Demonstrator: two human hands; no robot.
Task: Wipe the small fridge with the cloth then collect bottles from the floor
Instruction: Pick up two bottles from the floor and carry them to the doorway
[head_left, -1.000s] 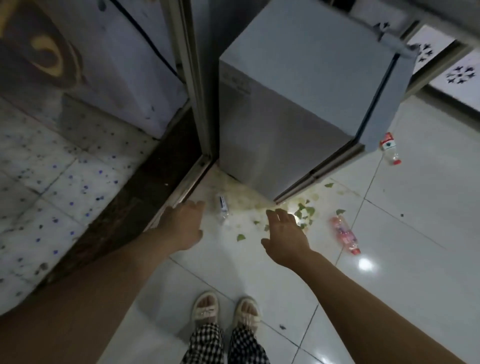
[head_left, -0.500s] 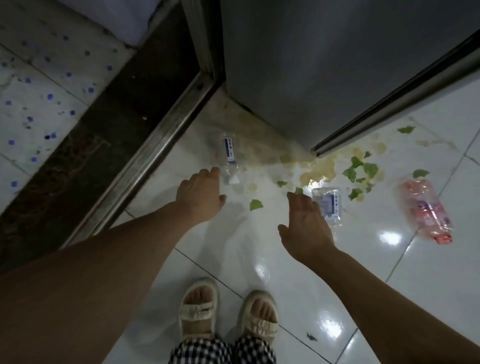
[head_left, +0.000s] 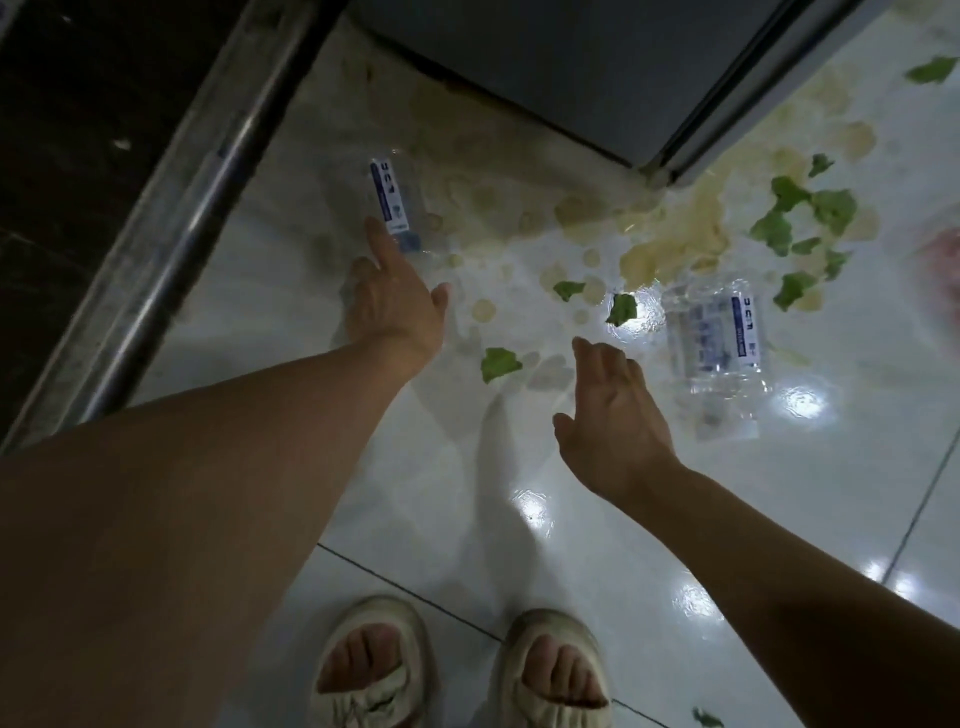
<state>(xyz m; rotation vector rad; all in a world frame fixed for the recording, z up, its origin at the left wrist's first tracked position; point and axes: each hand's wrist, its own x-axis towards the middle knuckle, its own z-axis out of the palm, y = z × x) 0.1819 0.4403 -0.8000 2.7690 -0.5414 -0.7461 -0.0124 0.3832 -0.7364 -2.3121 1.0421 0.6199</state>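
Glossy tile lies bare between open left hand (head_left: 395, 306) (fingertip at bottle (head_left: 390, 203)) and open right hand (head_left: 613, 415).

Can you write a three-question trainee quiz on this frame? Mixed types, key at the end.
1. True or false: the left hand is already closed around the clear bottle by the door track.
2. Which is nearest the right hand? A) the crushed clear bottle B) the small fridge C) the sandals
3. What litters the wet floor around the yellowish spill?

Key
1. False: the fingers are spread, with a fingertip at the bottle's cap end; no grip.
2. A.
3. Green leaf scraps.
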